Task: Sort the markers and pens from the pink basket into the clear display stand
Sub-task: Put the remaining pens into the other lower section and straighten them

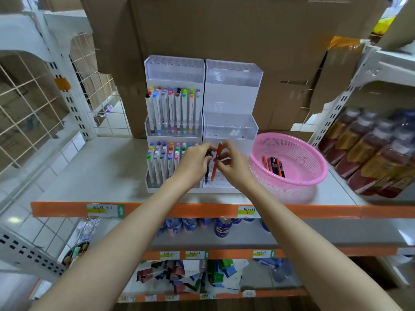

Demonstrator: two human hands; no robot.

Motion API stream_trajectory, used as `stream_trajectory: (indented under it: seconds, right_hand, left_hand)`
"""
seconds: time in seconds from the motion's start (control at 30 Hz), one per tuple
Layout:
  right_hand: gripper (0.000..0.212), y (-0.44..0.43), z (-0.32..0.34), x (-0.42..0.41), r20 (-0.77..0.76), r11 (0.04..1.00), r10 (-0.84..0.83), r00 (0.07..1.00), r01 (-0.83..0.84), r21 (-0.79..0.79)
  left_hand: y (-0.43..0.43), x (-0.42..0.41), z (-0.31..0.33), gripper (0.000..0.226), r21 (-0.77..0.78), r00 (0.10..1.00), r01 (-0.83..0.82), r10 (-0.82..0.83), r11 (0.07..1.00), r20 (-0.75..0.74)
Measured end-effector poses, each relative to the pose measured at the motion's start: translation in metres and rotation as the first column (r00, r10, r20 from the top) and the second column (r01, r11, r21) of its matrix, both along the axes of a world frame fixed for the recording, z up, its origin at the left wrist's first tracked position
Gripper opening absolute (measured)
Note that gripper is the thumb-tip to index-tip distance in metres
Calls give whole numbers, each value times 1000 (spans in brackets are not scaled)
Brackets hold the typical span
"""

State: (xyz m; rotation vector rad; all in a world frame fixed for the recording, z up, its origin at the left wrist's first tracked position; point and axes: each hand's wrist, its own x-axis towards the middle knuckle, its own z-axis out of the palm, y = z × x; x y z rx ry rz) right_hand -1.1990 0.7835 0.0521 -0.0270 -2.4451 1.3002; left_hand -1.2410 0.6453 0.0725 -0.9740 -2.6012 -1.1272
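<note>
A person's right hand (233,163) pinches an orange pen (217,161) near its top between thumb and fingertips. The pen stands almost upright, its tip down in the lowest tier of the clear display stand (233,93), on the stand's right half. Just to its left, the left hand (195,160) curls its fingers around a black pen (207,170), which is also upright in that lowest tier. The two hands are close together in front of the stand, almost touching.

The stand's left half holds rows of white-barrelled markers (173,108) with coloured caps, filling its middle and lowest tiers. The top tiers of both halves and the right half's middle tier show no pens.

Just right of the stand sits the pink basket (314,158), tilted slightly, with a small cluster of orange and dark pens (272,166) lying inside it.

Stand and basket rest on a pale shelf (101,167) with an orange front edge (179,209) carrying price labels (105,210). Behind the stand rise cardboard boxes (224,25). Further right of the stand, beyond the basket, are wrapped bottles (370,149) of dark drink.
</note>
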Motion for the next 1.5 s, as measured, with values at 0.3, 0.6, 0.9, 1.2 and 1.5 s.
stream_trajectory:
  seconds: [0.3, 0.6, 0.9, 1.2, 1.5]
  right_hand:
    - [23, 0, -1, -1, 13, 999, 1, 1000, -1, 51]
    - [21, 1, -2, -2, 28, 999, -1, 1000, 0, 53]
    - [23, -1, -1, -1, 29, 996, -3, 1000, 1, 87]
    - [28, -4, 0, 3, 34, 979, -13, 999, 6, 203]
    - [27, -4, -1, 5, 71, 967, -16, 997, -3, 256]
  left_hand:
    - [-1, 1, 2, 23, -149, 990, -12, -10, 989, -144]
    - [-4, -2, 0, 23, -156, 986, -72, 47, 985, -159]
    - [-4, -1, -3, 23, -161, 991, -52, 30, 986, -132]
    - [-6, -8, -8, 27, -228, 972, -157, 109, 961, -208]
    - [-7, -9, -10, 25, -179, 975, -148, 113, 973, -193]
